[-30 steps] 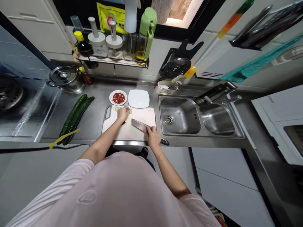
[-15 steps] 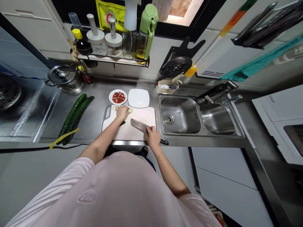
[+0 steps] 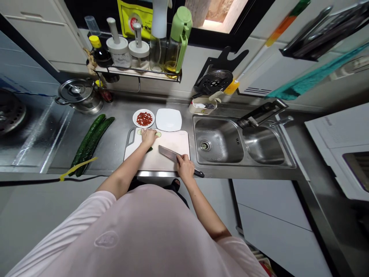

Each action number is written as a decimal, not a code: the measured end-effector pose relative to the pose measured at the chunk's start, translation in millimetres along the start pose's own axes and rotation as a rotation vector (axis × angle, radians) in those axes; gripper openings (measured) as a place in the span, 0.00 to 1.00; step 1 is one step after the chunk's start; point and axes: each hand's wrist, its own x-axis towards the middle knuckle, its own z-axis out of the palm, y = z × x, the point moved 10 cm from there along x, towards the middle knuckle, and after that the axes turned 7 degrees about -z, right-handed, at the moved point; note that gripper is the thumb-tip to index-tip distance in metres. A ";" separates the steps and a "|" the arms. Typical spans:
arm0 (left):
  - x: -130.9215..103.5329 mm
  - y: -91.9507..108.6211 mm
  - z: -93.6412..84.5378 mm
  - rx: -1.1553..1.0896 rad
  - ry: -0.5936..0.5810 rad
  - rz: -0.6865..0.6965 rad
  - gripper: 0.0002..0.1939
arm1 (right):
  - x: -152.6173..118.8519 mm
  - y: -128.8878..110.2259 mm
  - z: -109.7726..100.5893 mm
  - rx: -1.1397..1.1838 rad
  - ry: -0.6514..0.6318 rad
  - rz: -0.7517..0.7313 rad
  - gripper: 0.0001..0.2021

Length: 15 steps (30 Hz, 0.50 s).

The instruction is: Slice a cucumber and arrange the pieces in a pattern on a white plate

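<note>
A white cutting board with a grey handle lies on the counter. Near its far left edge my left hand is cupped over pale green cucumber slices, fingers curled down onto them; its palm hides most of what is beneath. A dark green piece of cucumber rests on the board beside that wrist. My right hand is closed around the black handle of a kitchen knife. The broad blade points left over the middle of the board, apart from the slices.
Behind the board stand a plate of chopped red chillies and a white square plate. Whole cucumbers lie left, near a steel pot. At right is a double sink. A bottle shelf hangs above.
Hardly anything differs. The view has shifted very slightly; both hands, the knife and the slices keep their places on the board.
</note>
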 end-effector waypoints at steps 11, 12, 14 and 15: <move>-11.5 -32.6 -27.9 -0.267 0.100 -0.226 0.14 | -2.9 2.6 2.6 0.071 -0.041 0.036 0.19; -17.6 -37.9 -32.9 -0.298 0.130 -0.233 0.15 | -2.9 3.4 3.8 0.082 -0.048 0.043 0.19; -32.1 -49.1 -40.3 -0.350 0.182 -0.251 0.15 | -2.3 3.9 5.6 0.105 -0.052 0.050 0.19; -39.8 -53.9 -42.7 -0.371 0.201 -0.252 0.16 | -1.8 3.9 6.2 0.117 -0.050 0.052 0.18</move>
